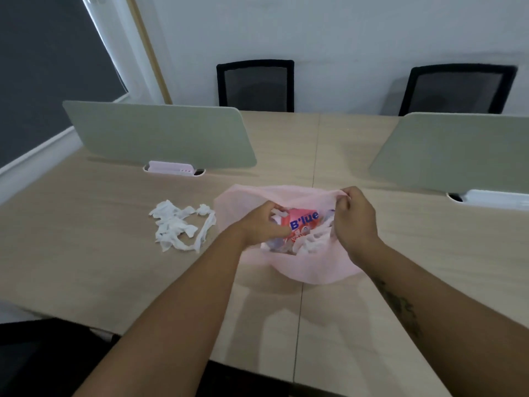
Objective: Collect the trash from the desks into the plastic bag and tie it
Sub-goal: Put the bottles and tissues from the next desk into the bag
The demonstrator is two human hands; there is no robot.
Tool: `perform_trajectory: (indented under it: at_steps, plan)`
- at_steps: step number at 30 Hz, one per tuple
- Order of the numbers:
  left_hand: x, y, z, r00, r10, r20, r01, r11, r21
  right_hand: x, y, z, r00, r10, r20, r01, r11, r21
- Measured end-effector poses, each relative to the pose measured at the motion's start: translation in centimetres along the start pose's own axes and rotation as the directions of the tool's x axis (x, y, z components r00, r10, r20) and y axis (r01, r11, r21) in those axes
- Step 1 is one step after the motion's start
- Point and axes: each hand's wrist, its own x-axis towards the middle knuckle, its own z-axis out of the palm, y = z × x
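Pink plastic bag [300, 270] between both hands

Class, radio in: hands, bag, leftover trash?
Right hand pinching pink bag rim open. Left hand pushing bottle in. Tissue pile on desk, bag untied.

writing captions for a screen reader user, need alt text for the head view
Two bare hands work at an open pink plastic bag on a beige desk: the left hand pushes a red bottle inside, the right hand lifts the rim. Crumpled white tissues lie beside it.
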Motion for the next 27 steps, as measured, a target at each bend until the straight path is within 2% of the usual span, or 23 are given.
perform_trajectory:
  at_steps: [4, 7, 10, 12, 14, 16, 17, 18, 19, 20, 22, 24, 27]
  plan:
    - [3.0, 0.6, 2.4, 0.999, 0.010, 0.051, -0.018, 0.987, 0.161, 0.8, 0.2, 0.2, 0.999, 0.035, 0.025, -0.035, 0.999, -0.005]
    - [3.6, -1.0, 1.8, 0.996, 0.080, 0.037, -0.085, 0.983, 0.161, 1.6, 0.1, 1.3, 0.999, 0.038, 0.021, -0.038, 0.999, -0.006]
    - [3.3, -4.4, -1.3, 0.991, 0.116, -0.072, -0.100, 0.975, 0.198, 2.4, 0.0, 3.9, 0.998, 0.054, 0.017, -0.054, 0.999, 0.000]
    - [2.9, -7.1, -3.6, 0.970, 0.152, -0.189, -0.086, 0.944, 0.318, 2.8, -0.2, 6.3, 0.996, 0.081, 0.024, -0.081, 0.997, -0.001]
    - [2.2, -9.9, -5.7, 0.906, 0.298, -0.301, -0.099, 0.839, 0.534, 3.0, -0.5, 9.1, 0.995, 0.100, 0.025, -0.099, 0.995, -0.016]
    - [1.6, -12.9, -7.8, 0.785, 0.479, -0.393, -0.083, 0.710, 0.699, 3.1, -0.9, 11.9, 0.994, 0.108, 0.021, -0.107, 0.994, -0.027]
    - [1.2, -14.3, -9.1, 0.725, 0.517, -0.454, -0.038, 0.689, 0.724, 3.1, -1.0, 13.1, 0.994, 0.106, 0.016, -0.105, 0.994, -0.036]
    - [1.0, -15.9, -10.4, 0.695, 0.499, -0.518, 0.032, 0.698, 0.715, 3.2, -1.0, 14.1, 0.995, 0.100, 0.010, -0.099, 0.994, -0.052]
    - [1.0, -17.4, -11.6, 0.703, 0.423, -0.571, 0.126, 0.717, 0.686, 3.2, -1.0, 15.0, 0.996, 0.093, 0.005, -0.092, 0.993, -0.073]
    - [1.1, -18.9, -12.6, 0.743, 0.292, -0.602, 0.239, 0.725, 0.647, 3.4, -0.8, 15.8, 0.996, 0.086, 0.002, -0.086, 0.992, -0.096]
    - [1.9, -22.0, -14.3, 0.819, -0.034, -0.573, 0.433, 0.692, 0.578, 3.8, -0.3, 16.9, 0.997, 0.078, -0.005, -0.078, 0.987, -0.138]
    - [3.3, -24.7, -14.8, 0.835, -0.241, -0.494, 0.506, 0.688, 0.520, 4.2, 0.1, 17.7, 0.998, 0.069, -0.003, -0.068, 0.981, -0.180]
    - [5.6, -26.9, -14.4, 0.851, -0.308, -0.425, 0.509, 0.682, 0.525, 4.5, 0.9, 18.7, 1.000, 0.027, 0.006, -0.025, 0.974, -0.224]
